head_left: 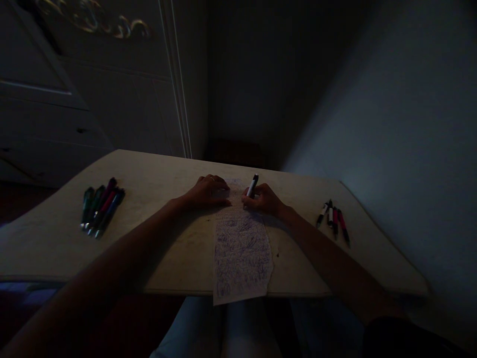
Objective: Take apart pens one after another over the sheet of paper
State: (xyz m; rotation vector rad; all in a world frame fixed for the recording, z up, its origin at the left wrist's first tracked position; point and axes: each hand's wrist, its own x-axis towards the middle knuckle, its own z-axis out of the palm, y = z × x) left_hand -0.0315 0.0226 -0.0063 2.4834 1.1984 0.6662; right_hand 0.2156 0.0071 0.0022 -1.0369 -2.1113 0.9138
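A long sheet of paper, densely covered in blue-purple pen marks, lies on the table and hangs a little over its front edge. Its right edge looks torn. My right hand grips a white pen with a black end, the tip down at the upper part of the sheet. On the sheet's left edge rests my left hand, fingers stretched out flat and holding nothing; a ring shows on one finger.
Several pens in green, purple, red and blue lie bunched on the table's left side. Several white and pink pens lie at the right. The pale table stands between a carved cabinet and a wall. The light is dim.
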